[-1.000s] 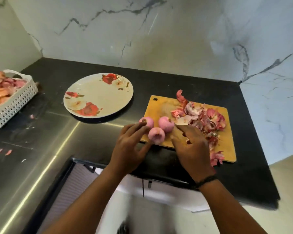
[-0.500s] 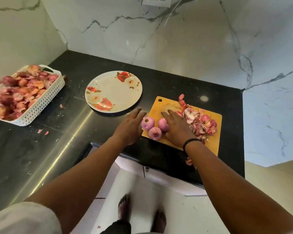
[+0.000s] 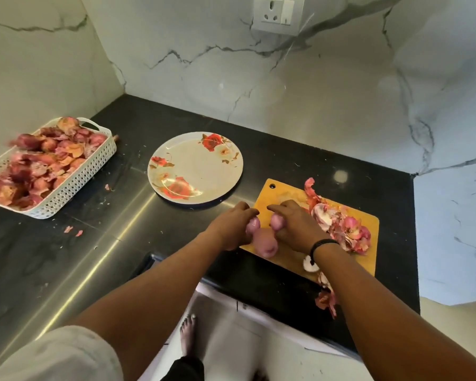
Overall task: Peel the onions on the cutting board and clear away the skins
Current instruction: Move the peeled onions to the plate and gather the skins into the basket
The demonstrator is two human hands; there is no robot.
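Both hands close on peeled onions at the board's [image 3: 283, 191] near-left corner: left hand [image 3: 232, 226] grips one [image 3: 252, 224], right hand [image 3: 294, 225] another [image 3: 276, 223], a third [image 3: 267, 243] between. Peeling looks finished; next I lift them toward the plate [image 3: 195, 167], leaving skins [image 3: 346, 229] at the right edge.

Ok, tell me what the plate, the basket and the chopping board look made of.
Plate: glossy, flower-printed, probably melamine or glazed ceramic. Basket: white plastic, going by its moulded perforated walls. Chopping board: matte yellow-orange, plastic or wood; unclear.

Soft daylight, countertop [image 3: 99, 243] glare, motion blur
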